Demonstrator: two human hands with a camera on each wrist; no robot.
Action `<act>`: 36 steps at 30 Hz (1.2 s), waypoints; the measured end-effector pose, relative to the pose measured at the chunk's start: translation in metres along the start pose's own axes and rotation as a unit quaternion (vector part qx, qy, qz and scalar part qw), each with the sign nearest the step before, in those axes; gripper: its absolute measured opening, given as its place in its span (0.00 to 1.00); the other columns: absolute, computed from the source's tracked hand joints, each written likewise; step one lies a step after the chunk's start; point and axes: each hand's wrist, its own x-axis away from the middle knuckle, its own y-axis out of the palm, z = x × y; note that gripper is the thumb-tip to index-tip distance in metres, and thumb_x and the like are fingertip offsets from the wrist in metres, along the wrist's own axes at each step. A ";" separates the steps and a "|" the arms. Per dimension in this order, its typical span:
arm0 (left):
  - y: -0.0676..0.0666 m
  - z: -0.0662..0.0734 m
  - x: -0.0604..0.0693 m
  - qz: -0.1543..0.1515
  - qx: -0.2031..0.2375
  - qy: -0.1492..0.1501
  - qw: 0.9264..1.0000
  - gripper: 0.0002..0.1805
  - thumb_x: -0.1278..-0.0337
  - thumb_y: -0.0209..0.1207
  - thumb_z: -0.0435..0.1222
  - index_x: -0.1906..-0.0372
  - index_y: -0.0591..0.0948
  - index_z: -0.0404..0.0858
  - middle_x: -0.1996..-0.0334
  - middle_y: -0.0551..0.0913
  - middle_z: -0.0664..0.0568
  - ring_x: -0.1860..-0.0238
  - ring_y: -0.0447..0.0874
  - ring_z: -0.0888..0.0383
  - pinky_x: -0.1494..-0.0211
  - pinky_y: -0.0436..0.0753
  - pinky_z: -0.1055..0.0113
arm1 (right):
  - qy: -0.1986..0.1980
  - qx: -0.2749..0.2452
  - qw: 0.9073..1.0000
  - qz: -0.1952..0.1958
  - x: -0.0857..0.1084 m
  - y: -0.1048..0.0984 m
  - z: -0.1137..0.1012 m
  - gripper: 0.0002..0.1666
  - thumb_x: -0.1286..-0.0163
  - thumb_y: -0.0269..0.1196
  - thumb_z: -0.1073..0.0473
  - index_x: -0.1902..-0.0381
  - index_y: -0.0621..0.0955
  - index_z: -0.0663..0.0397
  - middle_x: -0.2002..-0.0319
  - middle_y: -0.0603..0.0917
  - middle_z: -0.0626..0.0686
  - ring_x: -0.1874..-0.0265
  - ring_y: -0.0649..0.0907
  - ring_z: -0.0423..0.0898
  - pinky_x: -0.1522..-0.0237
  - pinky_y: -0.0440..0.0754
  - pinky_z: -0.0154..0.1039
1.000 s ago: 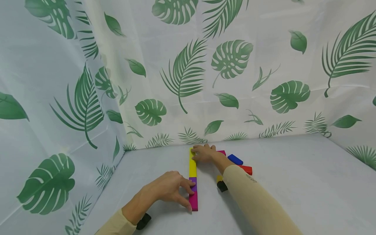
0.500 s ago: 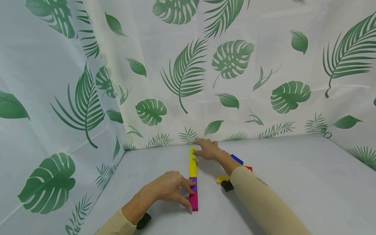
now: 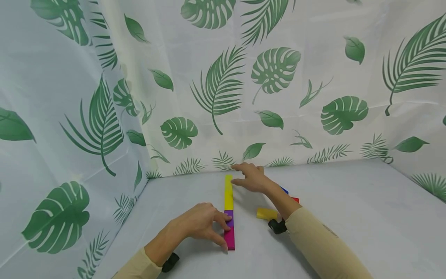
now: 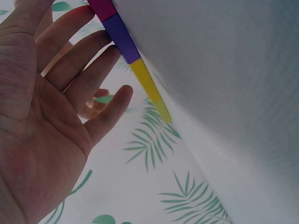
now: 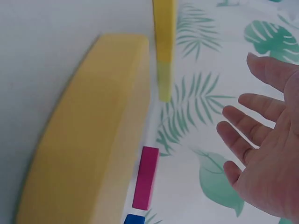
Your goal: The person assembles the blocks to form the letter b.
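At three o'clock from the relaxed left hand (image 3: 201, 221), touching it, lies the block row (image 3: 228, 207); from the free, unclenched right hand (image 3: 251, 178), it's at eight o'clock.

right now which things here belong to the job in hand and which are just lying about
In the job, it seems:
left hand, touching the row
right hand, apart from its far end
front magenta block
purple block
long yellow block
pale yellow end

Apparently lying about:
loose yellow block
loose magenta block
blue block
red block
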 end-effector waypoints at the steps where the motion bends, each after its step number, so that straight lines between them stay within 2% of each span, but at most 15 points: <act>1: 0.000 0.000 0.000 0.001 0.000 0.000 1.000 0.28 0.59 0.74 0.67 0.51 0.91 0.61 0.42 0.86 0.69 0.40 0.84 0.67 0.49 0.80 0.75 | -0.002 -0.005 1.000 0.000 0.002 0.000 0.000 0.35 0.27 0.66 0.45 0.25 0.74 0.44 0.36 0.81 0.54 0.38 0.77 0.57 0.34 0.60 0.64; 4: 0.001 -0.001 0.000 0.004 -0.001 0.004 1.000 0.29 0.59 0.74 0.68 0.51 0.91 0.60 0.42 0.86 0.69 0.41 0.84 0.67 0.50 0.80 0.75 | -0.012 -0.024 1.000 0.003 0.008 -0.001 -0.001 0.35 0.27 0.66 0.45 0.25 0.74 0.45 0.37 0.82 0.54 0.41 0.79 0.56 0.36 0.62 0.63; 7: 0.001 -0.001 0.000 0.008 -0.003 0.008 1.000 0.29 0.59 0.74 0.68 0.51 0.91 0.60 0.42 0.86 0.68 0.41 0.84 0.67 0.51 0.80 0.76 | -0.016 -0.066 0.998 0.002 0.013 -0.004 -0.001 0.36 0.26 0.66 0.46 0.24 0.72 0.46 0.36 0.81 0.55 0.42 0.80 0.55 0.38 0.73 0.57; 10: 0.001 -0.002 0.000 0.010 -0.006 0.011 1.000 0.29 0.59 0.74 0.68 0.51 0.92 0.60 0.42 0.87 0.68 0.41 0.85 0.67 0.51 0.80 0.76 | -0.015 -0.115 0.993 0.001 0.019 -0.008 0.000 0.37 0.26 0.67 0.47 0.24 0.71 0.46 0.34 0.80 0.55 0.44 0.80 0.53 0.47 0.83 0.48; 11: 0.001 -0.002 0.000 0.010 -0.007 0.010 1.000 0.29 0.59 0.74 0.68 0.51 0.91 0.60 0.43 0.87 0.68 0.42 0.85 0.67 0.51 0.80 0.76 | -0.016 -0.128 0.992 0.001 0.021 -0.010 0.000 0.37 0.26 0.67 0.47 0.24 0.71 0.46 0.34 0.80 0.56 0.44 0.80 0.52 0.51 0.85 0.45; 13: 0.001 -0.002 0.000 0.009 -0.008 0.010 1.000 0.29 0.59 0.74 0.68 0.51 0.91 0.60 0.43 0.87 0.69 0.42 0.85 0.67 0.51 0.80 0.76 | -0.017 -0.138 0.990 0.005 0.025 -0.013 0.001 0.36 0.26 0.67 0.48 0.24 0.72 0.46 0.35 0.80 0.56 0.45 0.81 0.51 0.52 0.85 0.43; 18: 0.001 -0.002 0.000 0.008 -0.012 0.010 1.000 0.29 0.59 0.73 0.69 0.51 0.91 0.61 0.42 0.86 0.69 0.41 0.84 0.67 0.49 0.80 0.74 | -0.023 -0.131 0.991 0.011 0.032 -0.017 0.005 0.35 0.27 0.68 0.47 0.25 0.73 0.43 0.36 0.82 0.53 0.47 0.82 0.49 0.52 0.86 0.42; 25: 0.001 -0.001 0.000 0.005 -0.017 0.005 1.000 0.29 0.59 0.73 0.68 0.51 0.91 0.61 0.42 0.86 0.69 0.41 0.84 0.68 0.48 0.81 0.74 | -0.040 -0.109 0.993 -0.008 0.041 -0.022 0.010 0.34 0.28 0.69 0.48 0.27 0.75 0.44 0.40 0.83 0.52 0.48 0.82 0.50 0.51 0.87 0.43; 31: 0.001 0.000 -0.001 -0.001 -0.013 -0.002 1.000 0.29 0.59 0.73 0.68 0.50 0.91 0.62 0.42 0.86 0.69 0.41 0.84 0.67 0.47 0.81 0.73 | -0.045 -0.089 0.994 -0.044 0.048 -0.024 0.020 0.31 0.28 0.69 0.45 0.30 0.77 0.43 0.48 0.85 0.47 0.51 0.81 0.46 0.51 0.85 0.41; 36: 0.001 0.000 -0.001 -0.001 -0.012 -0.004 1.000 0.29 0.59 0.74 0.68 0.50 0.91 0.62 0.42 0.86 0.70 0.41 0.84 0.67 0.49 0.79 0.74 | -0.060 -0.083 0.990 -0.093 0.054 -0.030 0.026 0.32 0.30 0.71 0.45 0.31 0.79 0.43 0.47 0.85 0.53 0.51 0.81 0.45 0.52 0.84 0.40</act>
